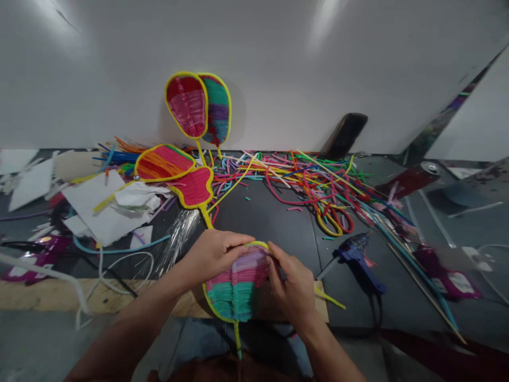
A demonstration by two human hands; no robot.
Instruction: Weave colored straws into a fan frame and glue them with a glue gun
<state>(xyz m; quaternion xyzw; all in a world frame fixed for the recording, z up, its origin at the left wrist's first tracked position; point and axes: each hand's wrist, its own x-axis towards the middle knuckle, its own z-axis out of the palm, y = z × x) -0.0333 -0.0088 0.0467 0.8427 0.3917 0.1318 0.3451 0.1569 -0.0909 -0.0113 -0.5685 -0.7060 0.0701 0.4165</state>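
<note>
A fan-shaped paddle (233, 300) made of pipe cleaners is between my hands near the table's front edge. Its turquoise, pink and lilac rows sit inside a yellow rim, and its short yellow stem points toward me. My left hand (214, 257) is closed on the upper left of the rim, thumb and fingers pressed together. At the upper right, my right hand (292, 284) pinches the yellow edge with its fingertips. Part of the paddle's right side is hidden behind that hand. Beyond my left hand lies a pink pipe-cleaner paddle (194, 188) with a wavy yellow outline.
Two paddles, one red and pink (193, 109), lean on the white wall. Loose pipe cleaners (286, 175) cover the back. A blue glue gun (360, 260) and orange-handled scissors (330, 223) lie right. Paper scraps (95, 207) and a white cable (83, 289) are left; a phone (345, 135) stands behind.
</note>
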